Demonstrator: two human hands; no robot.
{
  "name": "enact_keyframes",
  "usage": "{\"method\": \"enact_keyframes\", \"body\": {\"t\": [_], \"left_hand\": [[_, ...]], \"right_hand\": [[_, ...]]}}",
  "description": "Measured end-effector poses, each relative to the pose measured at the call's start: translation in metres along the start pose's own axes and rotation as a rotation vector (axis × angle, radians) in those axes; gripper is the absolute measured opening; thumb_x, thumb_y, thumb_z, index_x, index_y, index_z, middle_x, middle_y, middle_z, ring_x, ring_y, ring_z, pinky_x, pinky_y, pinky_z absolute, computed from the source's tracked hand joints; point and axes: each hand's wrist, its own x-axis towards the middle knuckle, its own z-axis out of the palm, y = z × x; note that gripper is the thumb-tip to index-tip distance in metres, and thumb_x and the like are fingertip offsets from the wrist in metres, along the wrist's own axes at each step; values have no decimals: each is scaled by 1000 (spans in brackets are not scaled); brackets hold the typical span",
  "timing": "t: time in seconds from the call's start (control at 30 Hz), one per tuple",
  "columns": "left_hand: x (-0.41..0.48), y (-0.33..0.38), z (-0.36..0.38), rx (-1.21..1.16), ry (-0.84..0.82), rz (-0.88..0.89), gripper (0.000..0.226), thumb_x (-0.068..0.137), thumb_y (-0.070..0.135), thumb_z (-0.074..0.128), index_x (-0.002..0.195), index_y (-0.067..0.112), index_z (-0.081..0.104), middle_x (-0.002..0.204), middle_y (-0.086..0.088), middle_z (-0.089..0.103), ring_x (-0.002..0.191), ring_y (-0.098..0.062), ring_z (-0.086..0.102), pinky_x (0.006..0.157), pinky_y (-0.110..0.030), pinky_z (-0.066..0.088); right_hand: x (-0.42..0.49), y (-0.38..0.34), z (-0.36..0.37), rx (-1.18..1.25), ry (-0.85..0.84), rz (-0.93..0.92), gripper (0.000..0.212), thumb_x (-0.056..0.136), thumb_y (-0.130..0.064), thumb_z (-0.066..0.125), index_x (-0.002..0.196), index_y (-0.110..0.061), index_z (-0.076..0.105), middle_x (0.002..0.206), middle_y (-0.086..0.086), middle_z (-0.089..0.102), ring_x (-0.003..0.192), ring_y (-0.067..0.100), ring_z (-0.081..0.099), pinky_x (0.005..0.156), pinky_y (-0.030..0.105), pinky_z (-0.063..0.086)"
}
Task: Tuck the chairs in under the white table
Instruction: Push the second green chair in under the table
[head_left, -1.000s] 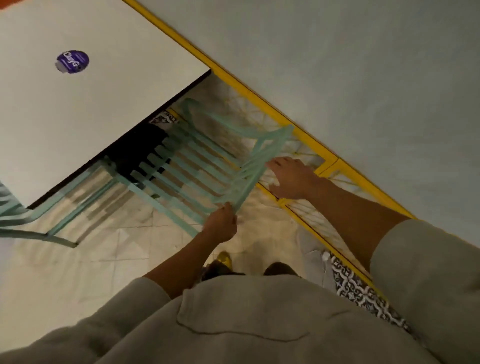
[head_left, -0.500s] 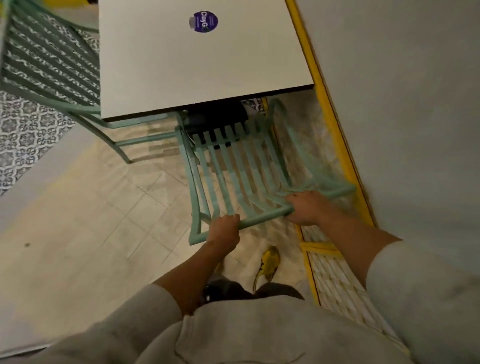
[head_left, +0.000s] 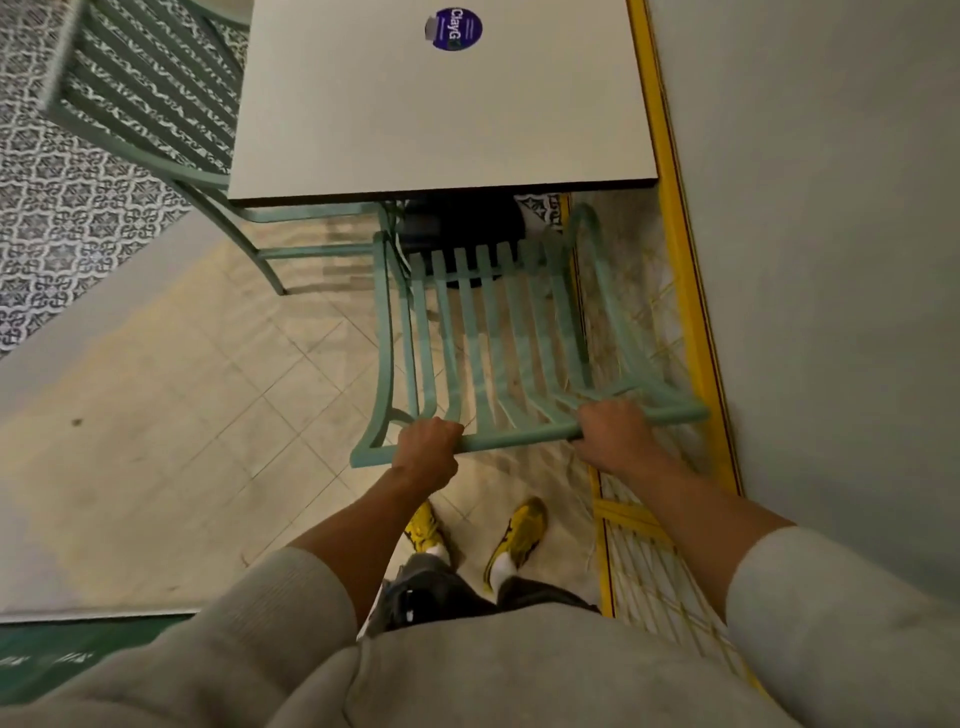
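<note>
Since a second ago, the mint chair (head_left: 493, 332) has been squared to the white table (head_left: 441, 104). Its top rail is gripped by the left hand (head_left: 427, 447) and right hand (head_left: 613, 431); only pushing in seems left.

We see a café or eating place: slatted green metal chairs (head_left: 498, 332) around a small white table (head_left: 415, 114) with a round sticker (head_left: 453, 29), beside patterned tiles (head_left: 67, 208).
</note>
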Motion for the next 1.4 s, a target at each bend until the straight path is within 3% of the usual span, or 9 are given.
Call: {"method": "enact_keyframes", "body": {"t": [0.33, 0.7, 1.4], "left_hand": [[-1, -4, 4, 20, 2, 48, 40, 98, 15, 69, 137, 23, 65, 117, -3, 71, 107, -22, 68, 95, -38, 58], [15, -8, -11, 57, 42, 34, 36, 99, 14, 65, 134, 23, 67, 110, -3, 72, 102, -23, 71, 89, -39, 60], [56, -14, -40, -15, 104, 14, 31, 101, 21, 69, 131, 20, 71, 106, -4, 73, 98, -22, 71, 91, -38, 59]], "right_hand": [[-17, -8, 18, 53, 39, 40, 49, 98, -50, 64, 147, -44, 58, 113, -2, 76, 103, 23, 70, 83, 35, 52], [5, -5, 5, 121, 11, 45, 46, 103, -37, 63, 147, -48, 56, 123, -1, 72, 113, 27, 68, 94, 42, 53], [46, 4, -33, 96, -45, 53, 46, 105, -34, 62, 148, -45, 57, 130, 5, 68, 118, 31, 65, 96, 46, 53]]}}
